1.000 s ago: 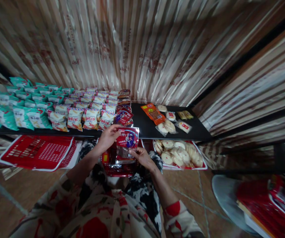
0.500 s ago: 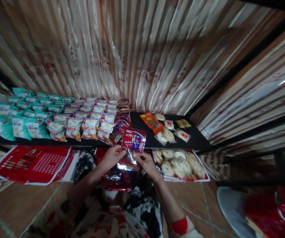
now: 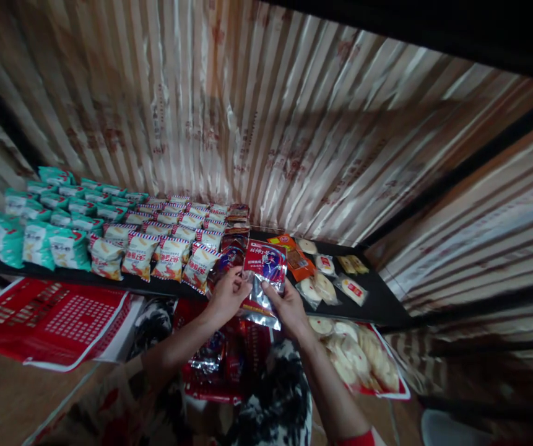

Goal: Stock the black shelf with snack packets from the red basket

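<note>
A red-and-silver snack pouch (image 3: 265, 272) is held upright, its left edge pinched by the left hand (image 3: 226, 293), its right side clasped by the right hand (image 3: 291, 308), at the near edge of the black shelf (image 3: 380, 286), right of white-and-orange snack bags (image 3: 171, 257).

A curtain (image 3: 201, 124) hangs behind the shelf (image 3: 387, 297). Snack bags (image 3: 69, 246) stand in rows at the shelf's left end, reaching its front edge. More bags (image 3: 168, 257) stand in rows to their right, then a column of packets (image 3: 237, 230) runs from the back edge forward. Right of that lies a pouch (image 3: 299, 263), with wrapped crackers (image 3: 325, 288) before it and bars (image 3: 353, 265) near the back right corner. Below the front edge, a sheet (image 3: 62, 322) lies left, packets (image 3: 210, 353) in the middle, and crackers in a container (image 3: 403, 389) right.
</note>
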A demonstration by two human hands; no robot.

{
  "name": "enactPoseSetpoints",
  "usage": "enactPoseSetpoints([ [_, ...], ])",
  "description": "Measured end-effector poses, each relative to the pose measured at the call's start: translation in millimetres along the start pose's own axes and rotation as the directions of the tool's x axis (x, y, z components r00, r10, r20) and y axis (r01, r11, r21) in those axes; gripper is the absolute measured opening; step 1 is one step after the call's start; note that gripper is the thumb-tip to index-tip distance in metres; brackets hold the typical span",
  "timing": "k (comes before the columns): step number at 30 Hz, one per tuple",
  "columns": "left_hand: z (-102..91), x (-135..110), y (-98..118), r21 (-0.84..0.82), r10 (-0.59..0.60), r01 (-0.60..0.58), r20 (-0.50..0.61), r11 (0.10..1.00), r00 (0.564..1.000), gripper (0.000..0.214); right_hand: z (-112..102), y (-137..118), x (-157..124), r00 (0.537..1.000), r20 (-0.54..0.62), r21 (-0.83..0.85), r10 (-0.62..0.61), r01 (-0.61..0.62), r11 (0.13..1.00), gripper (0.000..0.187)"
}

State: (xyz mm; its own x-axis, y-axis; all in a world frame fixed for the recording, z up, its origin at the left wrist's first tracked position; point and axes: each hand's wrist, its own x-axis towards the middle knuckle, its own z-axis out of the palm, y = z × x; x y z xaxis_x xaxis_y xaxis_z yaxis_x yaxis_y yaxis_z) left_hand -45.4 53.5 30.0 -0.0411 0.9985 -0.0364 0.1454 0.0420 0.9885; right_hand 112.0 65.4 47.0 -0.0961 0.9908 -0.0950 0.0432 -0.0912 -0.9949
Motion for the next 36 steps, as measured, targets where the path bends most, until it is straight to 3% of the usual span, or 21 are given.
enactPoseSetpoints([
  [3,-3.9,10,14,0.214,0.157,-0.138,-0.076,0.967,0.985,0.053,1,-14,35,0.999,-0.028,-0.002,-0.042,0.042,0.999,0.046],
  [7,-5.8,26,22,0.463,0.335,-0.291,-0.014,0.837,0.942,0.053,5,-31,93,0.992,-0.055,-0.096,-0.111,0.105,0.990,0.043],
  [12,-1.4,65,21,0.550,0.382,-0.334,0.030,0.765,0.924,0.046,17,-38,165,0.993,0.028,-0.226,-0.118,0.122,0.966,0.042],
  [16,0.8,100,18,0.538,0.351,-0.296,0.000,0.789,0.936,0.048,30,-37,209,0.991,0.096,-0.283,-0.093,0.117,0.952,0.043],
  [19,0.5,123,17,0.537,0.306,-0.243,-0.031,0.808,0.951,0.051,37,-34,237,0.981,0.128,-0.339,-0.144,0.180,0.923,0.039],
  [26,-9.1,155,23,0.612,0.209,-0.161,-0.006,0.774,0.978,0.044,46,-24,277,0.971,0.116,-0.616,-0.211,0.237,0.752,0.045],
  [32,-12.9,167,24,0.650,0.148,-0.129,0.026,0.749,0.989,0.043,52,-25,289,0.977,0.097,-0.795,-0.192,0.192,0.575,0.068],
  [36,-12.6,173,26,0.677,0.117,-0.115,0.043,0.727,0.992,0.041,54,-27,294,0.972,0.114,-0.840,-0.206,0.205,0.502,0.073],
])
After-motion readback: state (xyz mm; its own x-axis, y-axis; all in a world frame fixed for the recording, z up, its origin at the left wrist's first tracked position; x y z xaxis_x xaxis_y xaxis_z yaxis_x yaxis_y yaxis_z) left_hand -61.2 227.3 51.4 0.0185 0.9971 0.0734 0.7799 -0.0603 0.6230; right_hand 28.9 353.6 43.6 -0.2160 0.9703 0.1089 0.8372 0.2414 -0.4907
